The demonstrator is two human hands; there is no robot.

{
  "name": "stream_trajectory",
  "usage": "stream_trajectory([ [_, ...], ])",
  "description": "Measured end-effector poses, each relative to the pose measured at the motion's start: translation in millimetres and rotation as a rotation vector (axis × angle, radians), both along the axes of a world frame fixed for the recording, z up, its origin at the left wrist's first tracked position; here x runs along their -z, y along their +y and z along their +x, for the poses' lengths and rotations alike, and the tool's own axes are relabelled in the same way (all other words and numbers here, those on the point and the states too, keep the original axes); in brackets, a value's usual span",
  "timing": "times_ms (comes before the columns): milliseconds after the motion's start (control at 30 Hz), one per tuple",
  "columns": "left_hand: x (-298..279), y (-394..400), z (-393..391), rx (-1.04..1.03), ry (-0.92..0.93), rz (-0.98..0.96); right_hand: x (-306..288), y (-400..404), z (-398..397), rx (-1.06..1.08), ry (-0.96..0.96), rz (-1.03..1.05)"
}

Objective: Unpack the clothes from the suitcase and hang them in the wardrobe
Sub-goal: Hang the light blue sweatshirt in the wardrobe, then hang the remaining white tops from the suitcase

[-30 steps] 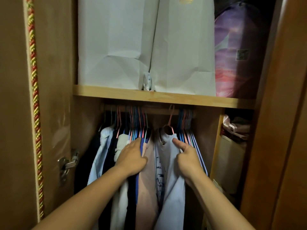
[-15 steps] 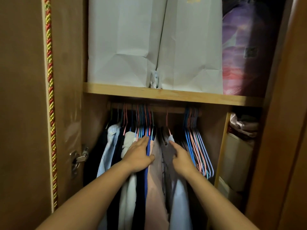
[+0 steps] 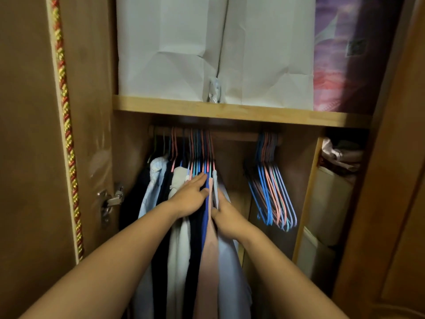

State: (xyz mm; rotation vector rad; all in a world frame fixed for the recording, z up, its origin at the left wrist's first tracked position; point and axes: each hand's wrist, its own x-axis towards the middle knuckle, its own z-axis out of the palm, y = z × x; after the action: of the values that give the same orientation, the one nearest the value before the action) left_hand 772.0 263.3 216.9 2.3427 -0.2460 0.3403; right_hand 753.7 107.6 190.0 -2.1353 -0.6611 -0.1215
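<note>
Clothes [image 3: 184,238] hang bunched on the rail [image 3: 232,135] in the wardrobe, in the head view. Left hand [image 3: 190,196] lies flat on their near side, fingers straight and together, pressing the dark garments. Right hand [image 3: 226,218] sits just right of it, against the pale blue shirt [image 3: 232,272]; whether its fingers curl round the cloth I cannot tell. Pink garment [image 3: 208,261] hangs between the hands. Empty hangers [image 3: 272,194] hang well right of the right hand. Above both hands, a shelf [image 3: 230,110] carries white bags [image 3: 207,47]
</note>
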Motion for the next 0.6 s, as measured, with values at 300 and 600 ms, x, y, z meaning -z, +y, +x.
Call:
stream_trajectory([
  [300,101.5,-171.4,-126.6,0.186,-0.620,-0.134,183.3,-156.1,-160.2,0.310,0.371,0.433],
  [600,380.6,-377.7,-334.5,0.905,0.609,0.301,413.5,-346.9,-532.0,1.421,0.897,0.817],
])
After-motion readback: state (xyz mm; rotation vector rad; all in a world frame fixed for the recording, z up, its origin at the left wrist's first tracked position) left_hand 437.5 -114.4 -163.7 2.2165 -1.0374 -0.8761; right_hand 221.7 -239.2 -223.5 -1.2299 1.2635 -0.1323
